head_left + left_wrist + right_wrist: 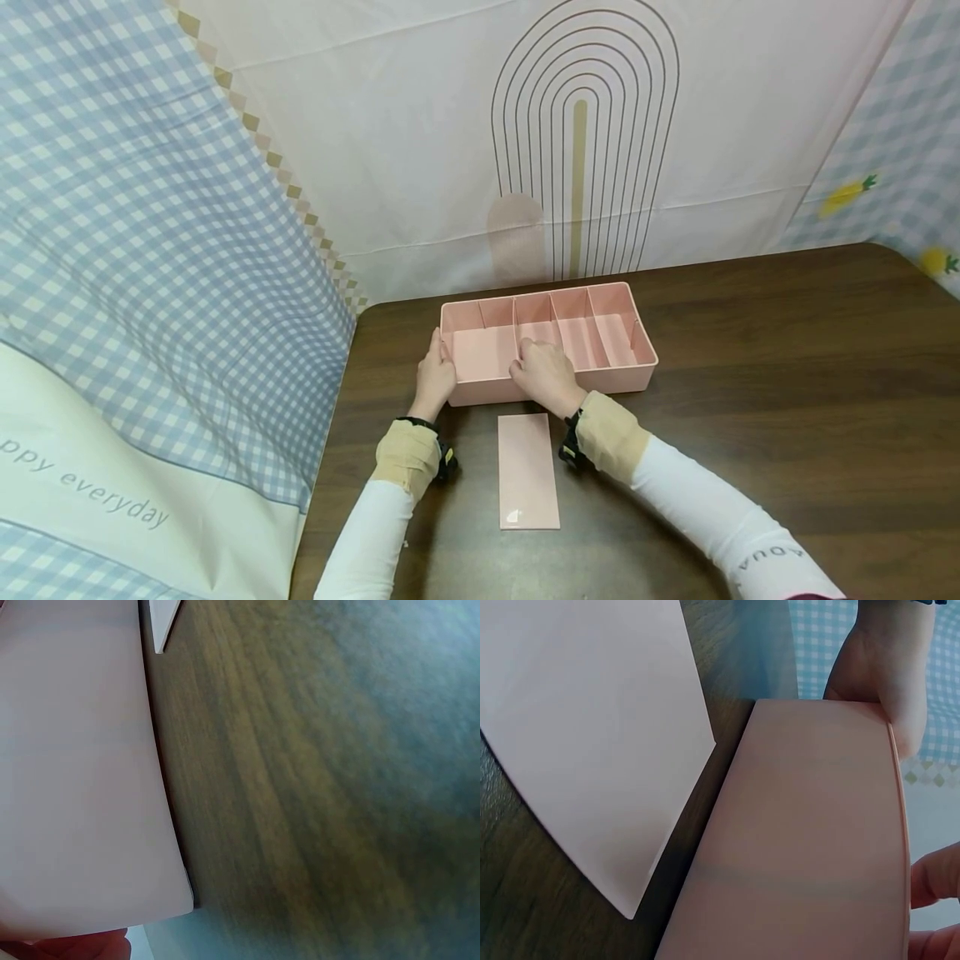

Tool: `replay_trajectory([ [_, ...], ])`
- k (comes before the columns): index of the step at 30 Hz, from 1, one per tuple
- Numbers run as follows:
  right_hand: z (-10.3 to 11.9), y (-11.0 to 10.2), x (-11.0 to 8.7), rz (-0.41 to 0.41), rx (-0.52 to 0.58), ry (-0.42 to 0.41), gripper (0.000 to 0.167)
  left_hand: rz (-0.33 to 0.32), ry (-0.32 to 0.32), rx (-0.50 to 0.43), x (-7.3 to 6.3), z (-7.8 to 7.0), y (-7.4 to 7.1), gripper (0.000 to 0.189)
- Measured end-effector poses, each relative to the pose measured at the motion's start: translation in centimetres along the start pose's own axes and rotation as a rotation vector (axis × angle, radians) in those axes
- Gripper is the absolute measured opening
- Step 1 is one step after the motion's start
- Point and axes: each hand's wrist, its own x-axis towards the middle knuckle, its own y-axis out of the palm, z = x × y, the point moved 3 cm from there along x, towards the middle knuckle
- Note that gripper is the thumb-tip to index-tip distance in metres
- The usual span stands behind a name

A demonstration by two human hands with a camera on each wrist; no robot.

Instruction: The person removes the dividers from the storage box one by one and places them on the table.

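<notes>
A pink storage box [483,392], split into compartments by thin upright dividers, stands on the table. My left hand [435,379] grips its left end, fingers along the outside of the end wall and the thumb near the rim. Over the front wall reaches my right hand [546,373], its curled fingers pinching the front part of the divider [515,321] beside the wide left compartment. That divider's front end is hidden behind the fingers. In the right wrist view, fingertips [937,881] show just past the rim of the front wall [802,825].
A flat pink rectangular panel [528,471] lies on the dark wooden table [780,392] in front of the box, between my forearms. Behind the table hangs a white patterned cloth [420,167], with a blue checked cloth [150,208] at the left.
</notes>
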Motion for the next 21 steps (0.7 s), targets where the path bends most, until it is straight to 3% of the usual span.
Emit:
replay_trajectory([
  [21, 0.06, 0.62, 0.91, 0.038, -0.041, 0.015, 0.014, -0.006, -0.002, 0.003, 0.03, -0.07, 0.0, 0.046],
])
